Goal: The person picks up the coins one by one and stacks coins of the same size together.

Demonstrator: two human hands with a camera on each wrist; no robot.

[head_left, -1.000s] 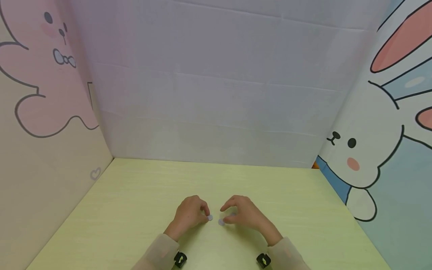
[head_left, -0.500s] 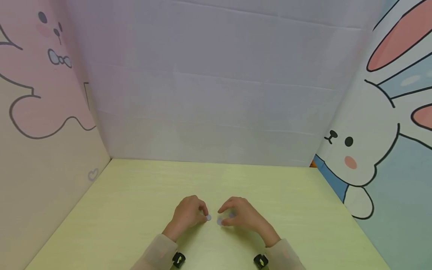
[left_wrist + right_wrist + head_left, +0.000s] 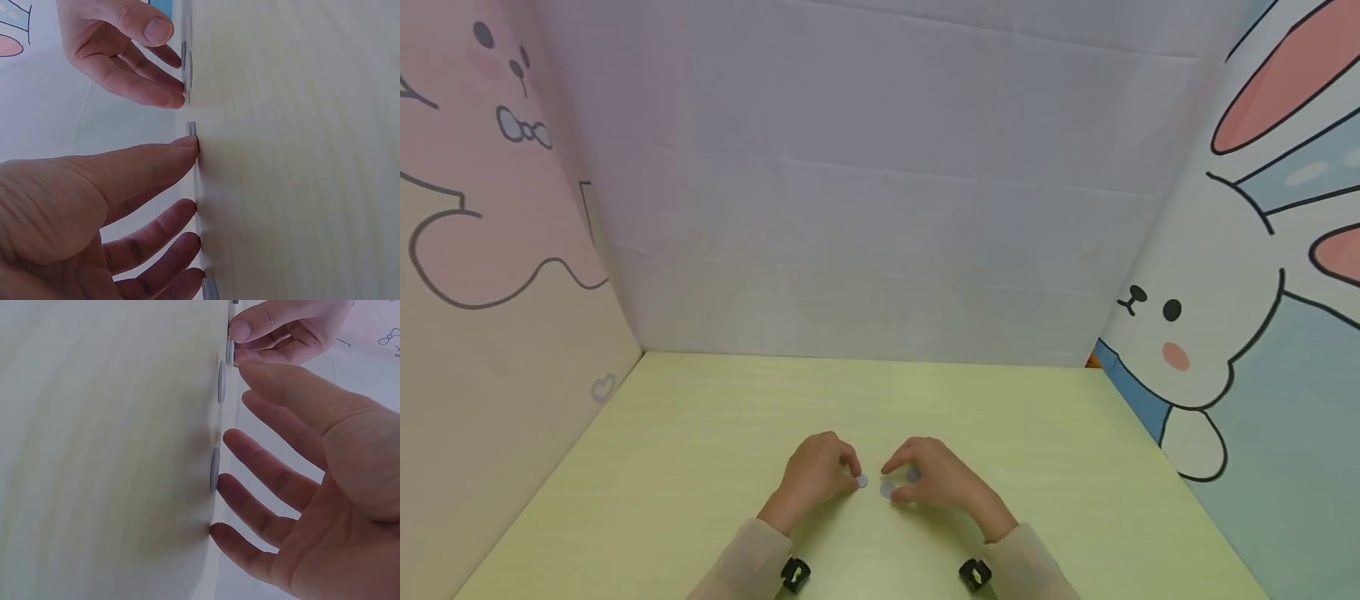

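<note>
Small round grey discs lie on the pale yellow table (image 3: 722, 433). My left hand (image 3: 817, 469) pinches one grey disc (image 3: 862, 481) at its edge between thumb and index finger, low at the tabletop; in the left wrist view it looks like two thin layers (image 3: 191, 129). My right hand (image 3: 942, 475) hovers opposite, thumb and fingers apart. One disc (image 3: 887, 489) lies flat by the right thumb tip, and another disc (image 3: 913, 474) lies under the right palm, close to the fingertips. Beside the left little finger, a further grey disc stack (image 3: 210, 289) shows at the frame's bottom.
A whitish back wall (image 3: 880, 250) closes off the table's far edge. Printed side panels stand left (image 3: 512, 350) and right (image 3: 1285, 417). Dark wrist devices sit below the left cuff (image 3: 795, 575) and the right cuff (image 3: 975, 574).
The head view has shifted slightly. My right hand has drawn a little nearer to me, showing more of the two discs by it. The left hand keeps its pinch in place.
</note>
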